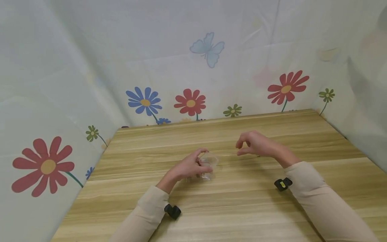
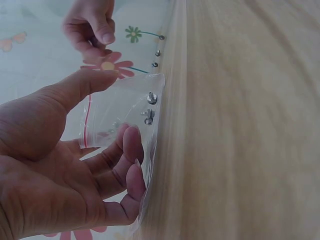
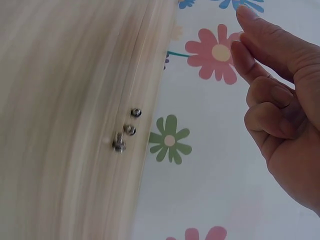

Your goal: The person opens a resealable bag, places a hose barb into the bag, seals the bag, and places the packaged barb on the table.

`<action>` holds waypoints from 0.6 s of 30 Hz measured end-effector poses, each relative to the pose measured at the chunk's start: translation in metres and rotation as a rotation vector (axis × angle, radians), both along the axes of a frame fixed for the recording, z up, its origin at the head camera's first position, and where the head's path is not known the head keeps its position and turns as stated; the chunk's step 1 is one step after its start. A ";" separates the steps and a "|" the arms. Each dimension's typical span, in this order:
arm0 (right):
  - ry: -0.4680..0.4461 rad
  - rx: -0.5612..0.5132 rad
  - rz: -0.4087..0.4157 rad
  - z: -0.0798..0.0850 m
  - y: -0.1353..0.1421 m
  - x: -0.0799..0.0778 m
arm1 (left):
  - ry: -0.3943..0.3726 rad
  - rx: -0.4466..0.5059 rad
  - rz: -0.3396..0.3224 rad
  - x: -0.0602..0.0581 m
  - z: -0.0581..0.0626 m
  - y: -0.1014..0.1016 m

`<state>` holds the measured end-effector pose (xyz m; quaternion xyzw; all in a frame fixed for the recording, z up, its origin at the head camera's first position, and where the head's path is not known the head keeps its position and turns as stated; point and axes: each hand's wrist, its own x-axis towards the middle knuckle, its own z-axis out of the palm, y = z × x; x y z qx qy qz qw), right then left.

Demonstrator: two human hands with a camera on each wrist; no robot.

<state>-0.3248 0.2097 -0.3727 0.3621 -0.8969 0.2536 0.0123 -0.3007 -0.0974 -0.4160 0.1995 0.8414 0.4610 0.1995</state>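
Keep the clear bag (image 2: pixel 117 104) steady

Fasteners (image 2: pixel 152 99) inside, it's gripped between the left hand's (image 2: pixel 65 167) thumb and fingers, over the table (image 1: pixel 242 215); a light hold should suffice. The right hand's (image 1: pixel 257 144) thumb and forefinger stand apart, near loose screws (image 3: pixel 130 130)

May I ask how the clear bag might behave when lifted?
The bag is probably floppy, as its thin film looks creased. It may feel slippery, given its sheen. If the metal pieces showing in or through it are inside, they would likely slide.
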 end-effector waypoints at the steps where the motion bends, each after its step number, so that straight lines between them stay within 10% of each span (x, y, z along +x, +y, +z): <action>1: 0.001 0.000 -0.005 -0.001 0.003 0.000 | 0.000 0.000 0.000 0.000 0.000 0.000; 18: -0.105 0.013 -0.066 -0.016 0.041 -0.010 | -0.001 -0.007 0.002 0.000 0.001 0.000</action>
